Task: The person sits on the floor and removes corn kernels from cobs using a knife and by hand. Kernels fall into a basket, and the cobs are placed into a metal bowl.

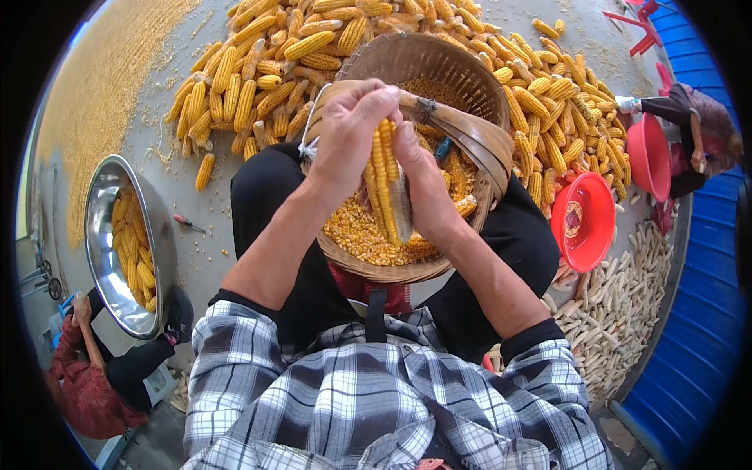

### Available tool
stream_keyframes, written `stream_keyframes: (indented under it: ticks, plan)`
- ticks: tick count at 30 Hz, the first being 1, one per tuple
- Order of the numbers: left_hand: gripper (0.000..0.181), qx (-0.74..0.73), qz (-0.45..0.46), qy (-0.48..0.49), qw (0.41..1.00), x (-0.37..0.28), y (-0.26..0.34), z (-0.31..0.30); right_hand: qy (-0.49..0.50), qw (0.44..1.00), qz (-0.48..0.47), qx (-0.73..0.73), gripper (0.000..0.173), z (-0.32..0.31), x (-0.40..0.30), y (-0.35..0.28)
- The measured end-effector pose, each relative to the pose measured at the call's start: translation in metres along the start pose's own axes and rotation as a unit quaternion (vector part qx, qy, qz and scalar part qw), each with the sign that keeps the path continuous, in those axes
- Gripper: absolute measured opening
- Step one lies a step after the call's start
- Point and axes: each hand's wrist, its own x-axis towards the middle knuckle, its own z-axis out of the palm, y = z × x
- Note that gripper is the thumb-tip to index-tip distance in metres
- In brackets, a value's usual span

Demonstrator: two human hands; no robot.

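Observation:
Over my lap stands a woven bamboo basket (399,273) with a broad bamboo handle (484,132). Loose corn kernels (367,238) and a few cobs lie inside. Above them both my hands grip one partly shelled corn cob (382,188), some yellow rows still on it and a bare pale strip along its right side. My left hand (351,132) wraps its upper left, knuckles up. My right hand (426,182) holds the right side, thumb pointing up near the top. A dark blue tool handle (443,148) shows behind my right hand; its other end is hidden.
Unshelled cobs (258,82) are heaped beyond the basket. At left are a steel basin (164,252) of cobs, a screwdriver (188,223) and a seated person (94,370). Red basins (599,220), bare cobs (623,311) and another person (705,129) are at right.

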Motion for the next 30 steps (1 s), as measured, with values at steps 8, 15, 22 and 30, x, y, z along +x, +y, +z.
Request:
stream_keyframes:
  ticks: [8, 15, 22, 30]
  plan:
    - [0.016, -0.032, 0.032, -0.01, 0.999, -0.004, -0.008, 0.007, 0.029, 0.997, -0.01, -0.069, 0.059, -0.005, 0.003, 0.002]
    - [0.032, 0.095, 0.033, 0.013, 0.995, -0.009, -0.006, 0.011, 0.034, 0.999, -0.037, -0.007, 0.056, 0.003, 0.002, 0.005]
    - [0.047, 0.098, 0.033, 0.029, 0.994, -0.009, -0.016, 0.014, 0.107, 0.989, -0.083, -0.066, 0.047, -0.001, 0.007, 0.016]
    - [0.045, 0.039, -0.042, 0.065, 0.996, -0.01, -0.016, 0.013, 0.132, 0.986, 0.046, 0.089, 0.039, -0.003, 0.006, 0.013]
